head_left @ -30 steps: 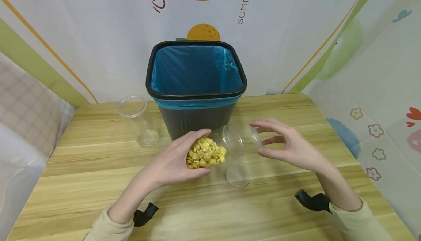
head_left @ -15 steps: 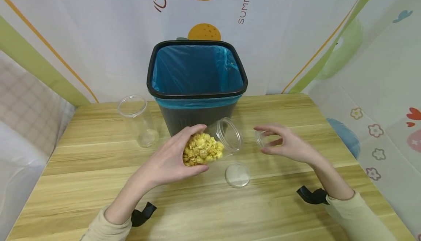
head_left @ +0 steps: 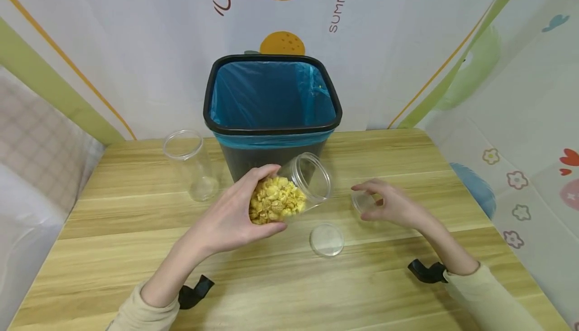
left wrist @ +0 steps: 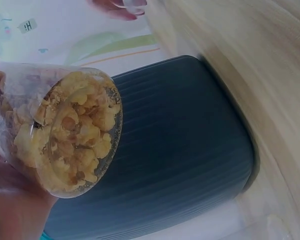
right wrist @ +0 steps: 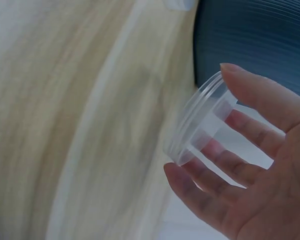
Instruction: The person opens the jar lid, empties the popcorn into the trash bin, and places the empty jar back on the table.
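Observation:
My left hand [head_left: 237,210] grips a clear plastic jar [head_left: 311,183] part-filled with yellow popcorn [head_left: 276,200]. Tilted on its side, the jar has its uncovered mouth toward the upper right, in front of the bin. The left wrist view shows the jar's bottom [left wrist: 80,135] with popcorn against it. To the right of the mouth, my right hand [head_left: 392,208] holds a clear round lid [right wrist: 197,120] by its edge, between thumb and fingertips. A second clear lid [head_left: 326,239] lies flat on the table, below the jar's mouth.
Behind the hands stands a dark bin [head_left: 273,131] with a blue liner [head_left: 271,95]. Left of it, another clear jar [head_left: 187,168] stands upright without a lid. The wooden table [head_left: 289,291] ends at printed curtains [head_left: 389,44] at the back and sides.
The jar's mouth has swung up and slightly left in my left hand. My right hand has moved a little right and down with the lid, away from the jar.

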A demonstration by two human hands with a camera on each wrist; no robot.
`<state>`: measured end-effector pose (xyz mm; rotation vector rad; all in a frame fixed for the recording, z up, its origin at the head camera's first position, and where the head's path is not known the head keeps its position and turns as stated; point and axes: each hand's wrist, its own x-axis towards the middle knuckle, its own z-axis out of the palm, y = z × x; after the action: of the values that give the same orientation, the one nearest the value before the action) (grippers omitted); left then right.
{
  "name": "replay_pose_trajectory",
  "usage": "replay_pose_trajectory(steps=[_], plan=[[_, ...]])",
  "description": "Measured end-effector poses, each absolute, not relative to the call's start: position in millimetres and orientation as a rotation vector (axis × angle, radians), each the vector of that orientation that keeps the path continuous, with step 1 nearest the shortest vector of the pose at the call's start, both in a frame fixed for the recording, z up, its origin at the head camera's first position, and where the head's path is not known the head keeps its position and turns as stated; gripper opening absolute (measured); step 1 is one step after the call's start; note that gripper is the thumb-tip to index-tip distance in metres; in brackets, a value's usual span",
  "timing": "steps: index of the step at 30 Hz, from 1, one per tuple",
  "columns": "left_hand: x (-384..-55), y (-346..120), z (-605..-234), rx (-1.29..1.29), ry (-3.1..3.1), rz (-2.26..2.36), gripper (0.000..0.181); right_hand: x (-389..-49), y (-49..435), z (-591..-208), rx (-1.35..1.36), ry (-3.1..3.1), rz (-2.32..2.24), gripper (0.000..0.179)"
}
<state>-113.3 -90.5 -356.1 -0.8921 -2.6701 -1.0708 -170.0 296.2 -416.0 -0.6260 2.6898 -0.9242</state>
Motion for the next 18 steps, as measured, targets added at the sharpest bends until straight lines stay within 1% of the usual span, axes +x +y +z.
replay_pose_trajectory(steps=[5,11,18], plan=[[-112.5,-91.3,-354.5,-0.892,-2.65,-1.093,0.1,-169.2,294.9,-421.7,-0.616,2.737,-0.815,0.066],[-111.5,-92.3,-350.6,-0.896,-2.606,-1.137,0.101,-169.1,289.4,-427.6,-0.668,2.82,-0.625,0.067],[-111.4,-94.4,-346.5,-0.866,-2.574,-1.2,0.1,-165.1,287.0,-434.4,-0.634,2.819,-0.576,0.066]])
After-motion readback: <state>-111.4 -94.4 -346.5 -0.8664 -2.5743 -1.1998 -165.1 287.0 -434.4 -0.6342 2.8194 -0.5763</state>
